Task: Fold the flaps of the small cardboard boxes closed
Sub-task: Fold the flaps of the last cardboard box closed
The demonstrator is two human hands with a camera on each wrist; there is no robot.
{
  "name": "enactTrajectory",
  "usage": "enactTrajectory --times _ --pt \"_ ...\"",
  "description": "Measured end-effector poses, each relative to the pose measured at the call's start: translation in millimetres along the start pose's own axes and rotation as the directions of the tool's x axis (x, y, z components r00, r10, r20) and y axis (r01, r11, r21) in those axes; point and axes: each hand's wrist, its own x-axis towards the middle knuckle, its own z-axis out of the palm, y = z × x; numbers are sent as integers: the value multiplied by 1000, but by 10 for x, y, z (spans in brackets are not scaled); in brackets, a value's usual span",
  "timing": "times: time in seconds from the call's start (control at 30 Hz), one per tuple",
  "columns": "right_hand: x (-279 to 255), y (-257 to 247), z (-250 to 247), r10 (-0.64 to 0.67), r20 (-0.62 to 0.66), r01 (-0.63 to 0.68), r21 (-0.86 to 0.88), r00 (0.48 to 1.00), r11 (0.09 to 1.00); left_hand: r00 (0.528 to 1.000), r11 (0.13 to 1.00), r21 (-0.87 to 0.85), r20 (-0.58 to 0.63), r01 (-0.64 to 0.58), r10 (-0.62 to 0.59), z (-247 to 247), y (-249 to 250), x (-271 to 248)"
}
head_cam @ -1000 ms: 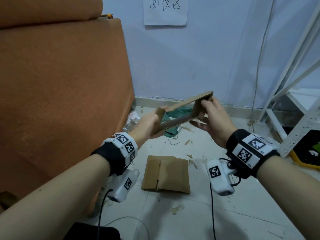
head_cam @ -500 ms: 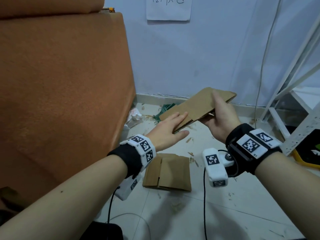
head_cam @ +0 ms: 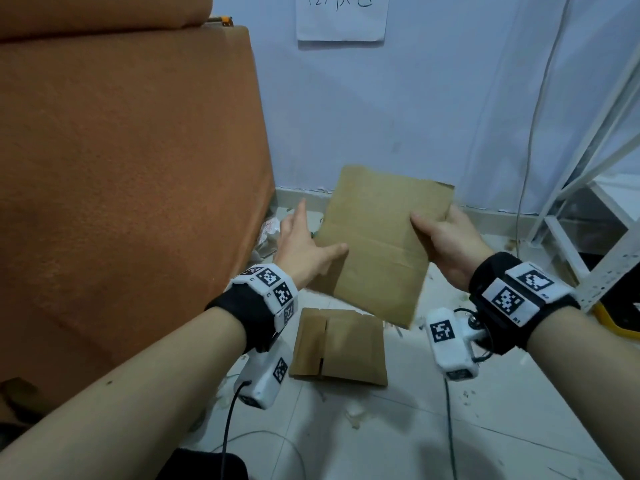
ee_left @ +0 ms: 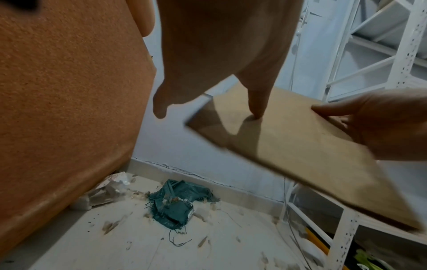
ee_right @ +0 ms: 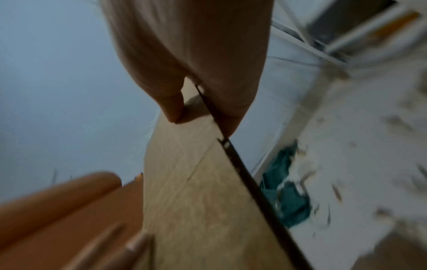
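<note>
A flattened brown cardboard box (head_cam: 377,237) is held up in the air, its broad face tilted toward me. My right hand (head_cam: 440,237) pinches its right edge, thumb on the front and fingers behind; the right wrist view shows the box (ee_right: 201,191) edge-on between thumb and fingers. My left hand (head_cam: 304,247) is spread with straight fingers, its thumb touching the box's left part; the left wrist view shows the thumb resting on the box (ee_left: 300,146). A second flattened box (head_cam: 341,346) lies on the floor tiles below.
An orange upholstered sofa (head_cam: 121,168) fills the left side. A white metal shelf rack (head_cam: 595,174) stands at the right. Green rag (ee_left: 177,202) and scraps lie by the wall skirting. Cables hang from both wrist cameras.
The box has swung from edge-on and nearly level to face-on toward me. My left hand let go of its end and now lies spread against its left part.
</note>
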Motion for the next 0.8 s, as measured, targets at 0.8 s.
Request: enactTrajectory --times 0.8 --pt "80 126 -159 239 44 -198 -426 970 883 991 864 -487 23 126 -131 -94 -194 169"
